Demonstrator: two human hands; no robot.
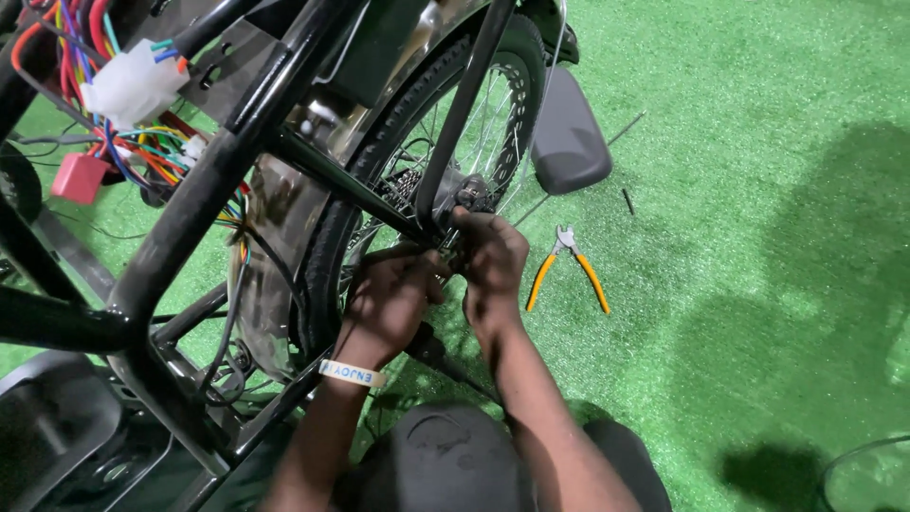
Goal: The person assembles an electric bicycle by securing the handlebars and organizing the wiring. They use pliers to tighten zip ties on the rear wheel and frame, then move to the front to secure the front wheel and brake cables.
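A black bicycle frame fills the left half of the view, with its rear wheel and shiny mudguard over green artificial turf. Both my hands meet at the wheel hub, where the black stays join. My left hand, with a pale band on its wrist, is curled around the fitting at the axle end. My right hand pinches the same spot from the right, fingertips against the axle hardware. What lies between the fingers is hidden.
Orange-handled pliers lie open on the turf just right of my right hand. A thin dark rod lies beyond them. A bundle of coloured wires with a white connector hangs at top left. A grey pad sticks out by the wheel.
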